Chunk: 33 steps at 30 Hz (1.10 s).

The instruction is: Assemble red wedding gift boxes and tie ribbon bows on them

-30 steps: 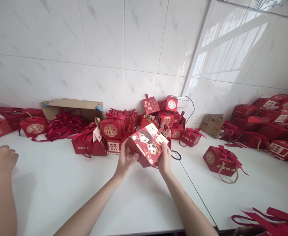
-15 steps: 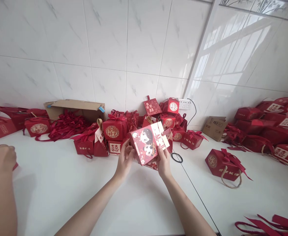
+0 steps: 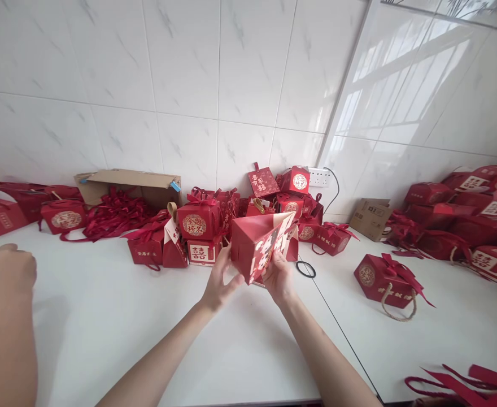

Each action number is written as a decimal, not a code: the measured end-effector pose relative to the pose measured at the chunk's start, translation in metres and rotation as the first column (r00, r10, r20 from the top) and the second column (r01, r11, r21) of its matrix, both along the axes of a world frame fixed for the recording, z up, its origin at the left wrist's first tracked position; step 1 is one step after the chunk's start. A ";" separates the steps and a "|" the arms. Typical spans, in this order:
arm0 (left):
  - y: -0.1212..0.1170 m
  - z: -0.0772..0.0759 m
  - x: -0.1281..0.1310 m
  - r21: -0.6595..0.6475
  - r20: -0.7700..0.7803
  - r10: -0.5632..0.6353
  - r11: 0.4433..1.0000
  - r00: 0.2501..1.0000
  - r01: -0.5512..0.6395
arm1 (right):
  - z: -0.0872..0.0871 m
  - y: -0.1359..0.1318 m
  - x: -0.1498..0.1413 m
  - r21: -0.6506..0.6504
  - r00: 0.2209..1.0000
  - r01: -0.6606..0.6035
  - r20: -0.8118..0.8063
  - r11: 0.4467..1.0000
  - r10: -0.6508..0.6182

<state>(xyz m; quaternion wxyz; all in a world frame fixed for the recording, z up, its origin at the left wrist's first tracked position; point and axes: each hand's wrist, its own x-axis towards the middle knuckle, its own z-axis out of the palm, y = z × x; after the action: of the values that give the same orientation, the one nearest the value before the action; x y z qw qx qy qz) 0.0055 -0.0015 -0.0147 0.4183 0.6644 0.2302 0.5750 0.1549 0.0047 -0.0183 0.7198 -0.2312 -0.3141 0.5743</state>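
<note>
The left hand (image 3: 217,287) and right hand (image 3: 279,278) grasp the red box (image 3: 245,247) between them; its body looks folded into shape, though whether its top is fastened is unclear. Just beyond them stands a bowed box (image 3: 195,225).

From held box (image 3: 252,249): bare tabletop (image 3: 240,350) at 6 o'clock, between forearms (image 3: 170,351); passage toward 8, between left forearm and co-worker's arm (image 3: 5,339). Stacked boxes (image 3: 200,221) wall off 10 through 1. Flat black ring (image 3: 311,276) low at 4; rope-handled box (image 3: 384,278) beyond, near 3, with room around.
</note>
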 end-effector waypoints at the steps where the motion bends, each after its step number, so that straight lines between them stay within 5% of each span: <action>1: 0.001 0.000 0.000 0.019 0.004 0.018 1.000 1.000 -0.018 | 0.001 0.000 -0.001 0.010 1.000 0.005 0.001 1.000 -0.005; 8: 0.008 0.002 -0.005 -0.014 -0.040 0.160 0.987 0.986 -0.160 | 0.010 -0.005 -0.004 0.091 0.998 -0.052 0.023 0.994 0.051; 15: 0.006 0.000 -0.007 0.040 0.004 0.002 0.999 1.000 -0.002 | 0.011 -0.005 -0.003 -0.101 0.996 0.057 0.069 0.993 -0.050; 25: 0.003 0.001 -0.003 0.028 0.028 0.028 0.999 0.999 -0.029 | 0.017 -0.008 -0.002 -0.160 0.990 0.063 0.136 0.985 -0.042; 33: 0.012 -0.017 -0.011 0.200 -0.078 0.003 0.980 0.997 0.012 | 0.026 -0.016 0.004 0.129 0.973 0.150 0.154 0.980 -0.169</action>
<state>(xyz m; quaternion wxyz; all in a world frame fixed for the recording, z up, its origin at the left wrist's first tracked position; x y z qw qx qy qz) -0.0053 0.0106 -0.0317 0.3412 0.7257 0.1857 0.5679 0.1584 -0.0110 0.0073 0.7477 -0.2598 -0.3857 0.4741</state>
